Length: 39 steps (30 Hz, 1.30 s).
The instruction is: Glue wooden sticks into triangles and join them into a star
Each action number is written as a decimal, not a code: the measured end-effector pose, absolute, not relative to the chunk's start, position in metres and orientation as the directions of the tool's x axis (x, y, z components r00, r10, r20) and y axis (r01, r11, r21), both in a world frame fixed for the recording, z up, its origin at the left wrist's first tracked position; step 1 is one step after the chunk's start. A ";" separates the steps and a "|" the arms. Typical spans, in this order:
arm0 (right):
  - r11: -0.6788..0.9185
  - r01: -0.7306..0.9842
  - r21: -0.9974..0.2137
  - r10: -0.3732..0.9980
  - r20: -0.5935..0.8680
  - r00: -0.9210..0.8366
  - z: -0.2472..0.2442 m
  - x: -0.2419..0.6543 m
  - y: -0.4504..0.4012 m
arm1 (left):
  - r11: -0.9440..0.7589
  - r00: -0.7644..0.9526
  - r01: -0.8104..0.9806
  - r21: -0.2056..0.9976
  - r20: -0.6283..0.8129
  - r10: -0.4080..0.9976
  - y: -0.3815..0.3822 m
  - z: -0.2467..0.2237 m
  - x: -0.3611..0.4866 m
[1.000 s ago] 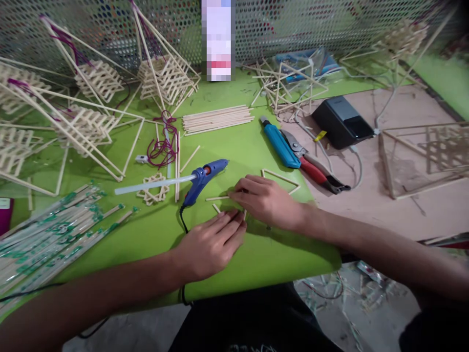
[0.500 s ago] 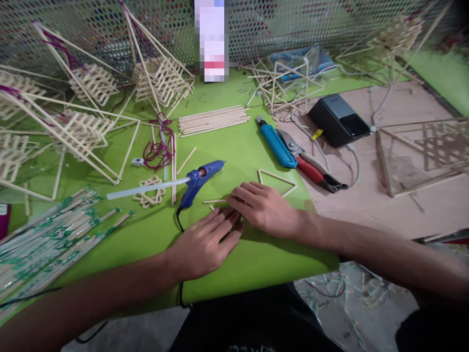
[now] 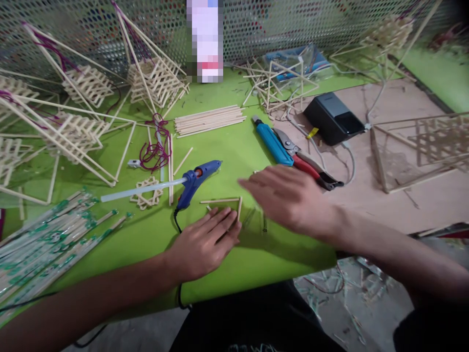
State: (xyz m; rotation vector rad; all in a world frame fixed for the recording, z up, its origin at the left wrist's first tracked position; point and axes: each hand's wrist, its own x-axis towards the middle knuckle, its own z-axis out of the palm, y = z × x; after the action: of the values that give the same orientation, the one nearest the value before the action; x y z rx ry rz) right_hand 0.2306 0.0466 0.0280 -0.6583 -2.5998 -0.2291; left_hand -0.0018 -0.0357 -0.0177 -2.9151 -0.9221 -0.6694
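My left hand (image 3: 207, 242) lies on the green table with its fingers stretched over short sticks, whose joined corner (image 3: 240, 200) shows just beyond the fingertips. My right hand (image 3: 289, 198), smeared by motion, is to the right of them, over the spot where a small stick triangle lay; nothing can be made out in it. Left of the short sticks rests a blue glue gun (image 3: 198, 183) with a long clear glue stick (image 3: 142, 191) in its back. A small star of sticks (image 3: 147, 193) lies beneath that glue stick.
Blue-handled cutter (image 3: 274, 143) and red pruning shears (image 3: 308, 164) lie beyond my right hand, near a black box (image 3: 333, 119). A stick bundle (image 3: 209, 121) is at centre back. Stick frames (image 3: 78, 134) and wrapped sticks (image 3: 54, 234) fill the left.
My right hand has lifted off the short sticks beside my left hand and moved right, uncovering their corner. My left hand has stayed nearly in place. The view has shifted slightly.
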 end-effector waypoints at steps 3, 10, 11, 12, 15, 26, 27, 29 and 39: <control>0.775 0.620 -0.123 0.594 0.474 -0.650 0.034 0.257 0.056 | -0.826 0.737 0.550 0.124 0.393 0.550 -0.036 -0.018 -0.002; 0.832 0.545 -0.104 0.543 0.358 -0.760 0.008 0.273 0.015 | -0.822 0.727 0.550 0.148 0.399 0.558 -0.036 -0.017 -0.001; 0.827 0.556 -0.082 0.543 0.367 -0.755 0.006 0.273 0.009 | -0.823 0.729 0.549 0.148 0.397 0.558 -0.036 -0.017 -0.001; 0.811 0.580 -0.076 0.562 0.379 -0.735 0.004 0.274 0.005 | -0.823 0.730 0.548 0.150 0.395 0.558 -0.036 -0.017 -0.001; 0.746 0.654 -0.128 0.643 0.393 -0.657 0.000 0.281 0.004 | -0.824 0.728 0.546 0.153 0.399 0.557 -0.036 -0.017 -0.001; 0.772 0.621 -0.137 0.626 0.337 -0.704 -0.009 0.308 0.023 | -0.825 0.728 0.547 0.145 0.403 0.554 -0.036 -0.016 0.000; 0.774 0.620 -0.130 0.623 0.334 -0.707 -0.009 0.310 0.025 | -0.825 0.728 0.546 0.143 0.405 0.553 -0.036 -0.016 0.000; 0.767 0.629 -0.126 0.630 0.332 -0.702 -0.008 0.311 0.029 | -0.825 0.728 0.548 0.140 0.405 0.552 -0.035 -0.017 0.000; 0.692 0.672 -0.265 0.721 0.293 -0.627 -0.010 0.305 0.032 | -0.822 0.730 0.554 0.131 0.397 0.556 -0.036 -0.017 0.000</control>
State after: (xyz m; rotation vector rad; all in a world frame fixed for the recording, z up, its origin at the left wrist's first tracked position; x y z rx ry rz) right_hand 0.3049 0.0322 -0.0098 -1.0872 -2.5270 0.1829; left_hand -0.0003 -0.0359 -0.0167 -2.9256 -0.9383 -0.6737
